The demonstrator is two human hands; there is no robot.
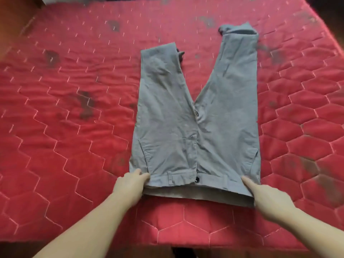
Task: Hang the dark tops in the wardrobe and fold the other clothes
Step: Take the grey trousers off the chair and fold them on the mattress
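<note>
The grey trousers (195, 127) are spread flat on the red bed (74, 127), legs away from the grip. The waistband corners are pinched by the left hand (130, 183) and right hand (268, 196). Soft, light cloth is judged (limp, creasing readily); the waistband is best held.

Grey trousers (193, 127) lie flat, front up, legs spread, waistband buttoned.
</note>
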